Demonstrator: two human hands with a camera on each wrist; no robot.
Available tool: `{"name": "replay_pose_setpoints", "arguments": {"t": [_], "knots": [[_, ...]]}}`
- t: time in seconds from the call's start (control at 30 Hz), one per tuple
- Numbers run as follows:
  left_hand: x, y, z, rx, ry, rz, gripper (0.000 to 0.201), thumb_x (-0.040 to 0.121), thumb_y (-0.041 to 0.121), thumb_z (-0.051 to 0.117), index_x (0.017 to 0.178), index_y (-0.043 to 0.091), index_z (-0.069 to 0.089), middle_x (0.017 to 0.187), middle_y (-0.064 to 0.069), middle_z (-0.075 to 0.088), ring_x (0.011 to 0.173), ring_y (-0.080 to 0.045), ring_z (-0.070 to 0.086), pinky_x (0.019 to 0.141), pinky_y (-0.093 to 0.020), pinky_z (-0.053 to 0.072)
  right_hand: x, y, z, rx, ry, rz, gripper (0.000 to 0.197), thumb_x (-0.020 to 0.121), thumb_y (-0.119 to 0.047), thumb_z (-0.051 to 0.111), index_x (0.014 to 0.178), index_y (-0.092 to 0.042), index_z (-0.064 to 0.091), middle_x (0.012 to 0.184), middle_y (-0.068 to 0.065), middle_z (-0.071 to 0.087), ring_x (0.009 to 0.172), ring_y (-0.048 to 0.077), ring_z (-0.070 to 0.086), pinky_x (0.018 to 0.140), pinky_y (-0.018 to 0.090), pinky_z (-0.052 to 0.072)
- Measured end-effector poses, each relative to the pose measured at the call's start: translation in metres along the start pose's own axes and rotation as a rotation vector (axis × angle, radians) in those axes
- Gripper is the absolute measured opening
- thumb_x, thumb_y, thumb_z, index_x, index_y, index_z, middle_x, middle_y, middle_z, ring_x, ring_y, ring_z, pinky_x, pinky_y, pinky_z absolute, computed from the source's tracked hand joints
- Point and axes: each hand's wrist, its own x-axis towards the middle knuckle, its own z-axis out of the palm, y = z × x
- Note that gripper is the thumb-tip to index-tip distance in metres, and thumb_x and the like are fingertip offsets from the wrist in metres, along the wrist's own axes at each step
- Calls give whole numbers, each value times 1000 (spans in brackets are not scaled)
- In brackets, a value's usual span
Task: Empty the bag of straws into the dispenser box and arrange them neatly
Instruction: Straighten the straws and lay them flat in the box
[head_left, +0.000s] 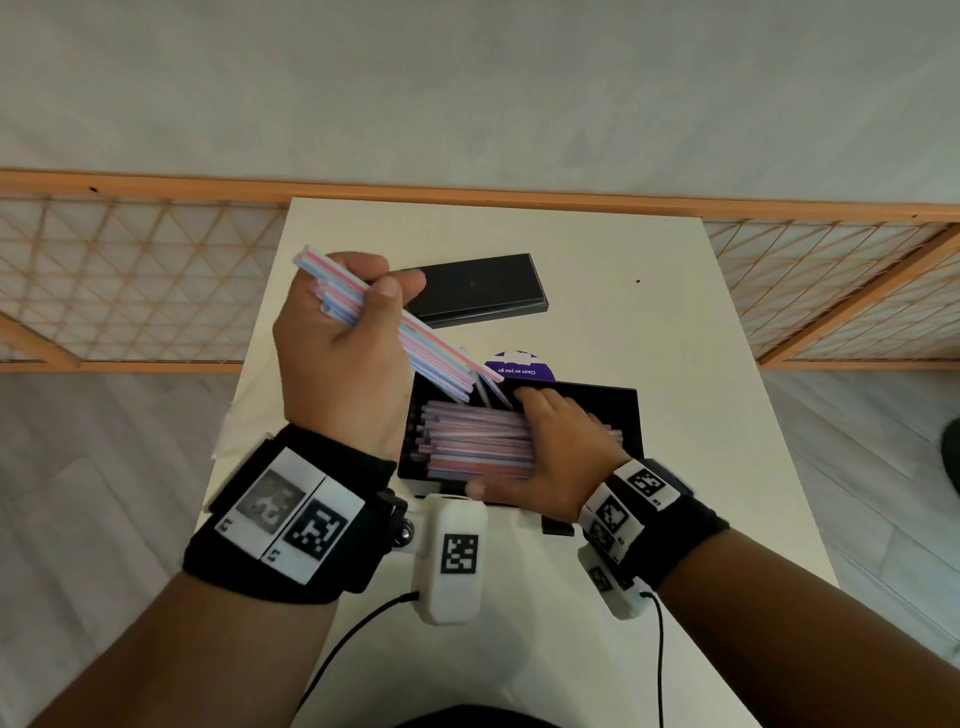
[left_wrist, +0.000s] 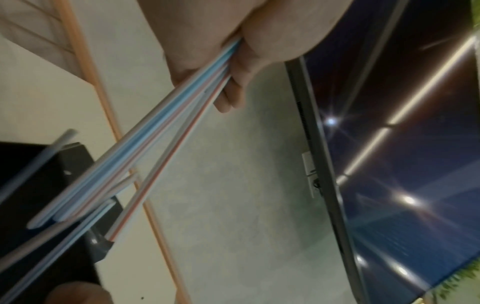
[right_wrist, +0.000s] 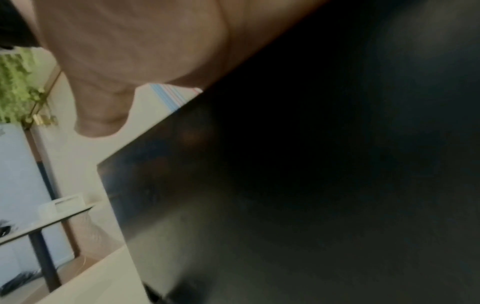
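Observation:
My left hand (head_left: 343, 353) grips a bundle of pink, blue and white striped straws (head_left: 415, 338), raised above the table and slanting down to the right. The bundle's lower ends hang over the far left corner of the black dispenser box (head_left: 631, 415). Inside the box lies a pile of straws (head_left: 467, 441) running left to right. My right hand (head_left: 561, 452) rests flat on that pile, fingers spread, thumb at the box's near edge. In the left wrist view the straws (left_wrist: 161, 131) fan out from my fingers (left_wrist: 233, 86). The right wrist view is mostly filled by the box wall (right_wrist: 285, 185).
The box's black lid (head_left: 478, 288) lies on the white table (head_left: 675, 312) behind my left hand. A round purple sticker (head_left: 519, 366) shows just beyond the box. A wooden lattice screen (head_left: 130, 275) stands behind the table. A pale crumpled sheet (head_left: 234, 431), perhaps the bag, lies under my left wrist.

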Motion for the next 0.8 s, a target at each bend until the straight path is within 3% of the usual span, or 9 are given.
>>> {"name": "replay_pose_setpoints", "arguments": {"t": [0.13, 0.23, 0.3, 0.43, 0.5, 0.57, 0.63, 0.7, 0.8], "knots": [[-7, 16, 9, -102, -74, -23, 10, 85, 9, 57, 92, 16, 58, 84, -4, 76, 90, -22, 75, 82, -31, 55, -11, 3, -16, 187, 232, -63, 101, 58, -89, 54, 133, -22, 41, 126, -4, 54, 114, 15, 52, 97, 37, 49], [-14, 13, 16, -162, -99, -97, 10, 84, 9, 58, 93, 14, 58, 88, -11, 76, 96, -31, 74, 88, -41, 57, -16, -1, -31, 176, 478, -133, 84, 66, -77, 59, 125, -18, 47, 115, -4, 56, 104, 18, 54, 87, 35, 50], [-21, 6, 22, -194, -122, -196, 10, 87, 6, 58, 95, 12, 58, 91, -16, 76, 101, -38, 71, 91, -44, 55, -13, -9, -36, 117, 524, -192, 73, 70, -68, 60, 122, -17, 50, 111, 0, 60, 100, 23, 57, 83, 37, 49], [-29, -4, 32, -270, -89, -422, 14, 89, -1, 65, 96, 9, 58, 80, -12, 76, 95, -36, 72, 81, -37, 58, -4, -18, -33, -63, 365, -139, 25, 89, -39, 58, 102, -18, 58, 85, 5, 65, 78, 35, 62, 61, 32, 38], [-18, -9, 23, -282, 25, -377, 20, 79, 13, 71, 96, 10, 61, 82, -11, 75, 91, -32, 74, 83, -36, 59, -4, -14, -32, -128, 238, -67, 19, 94, -38, 51, 101, -20, 54, 86, 5, 66, 78, 34, 61, 59, 31, 34], [-9, -14, 12, -183, 63, -309, 11, 90, 25, 65, 94, 15, 63, 89, -11, 76, 91, -29, 75, 86, -36, 56, -7, -12, -31, -201, 166, -56, 17, 95, -41, 47, 93, -24, 48, 87, 3, 66, 79, 31, 61, 60, 30, 33], [-11, -26, 6, 78, -26, -224, 30, 106, 28, 49, 88, 13, 67, 89, -13, 77, 86, -23, 75, 81, -30, 56, -6, -14, -29, -241, 133, -70, 17, 94, -43, 45, 90, -27, 46, 88, 2, 66, 81, 30, 63, 61, 30, 35], [-18, -43, 3, 371, -172, -100, 48, 109, 35, 41, 76, 13, 68, 81, -8, 76, 78, -19, 73, 77, -30, 57, -4, -18, -23, -257, 107, -72, 24, 93, -47, 45, 95, -25, 53, 92, 2, 67, 85, 31, 64, 63, 31, 37], [-18, -56, -7, 661, -409, -20, 47, 106, 44, 40, 77, 19, 67, 77, 4, 72, 77, -10, 68, 76, -29, 53, 0, -14, -16, -248, 81, -30, 41, 89, -65, 43, 96, -25, 50, 94, 0, 66, 84, 25, 62, 64, 30, 42]]}}
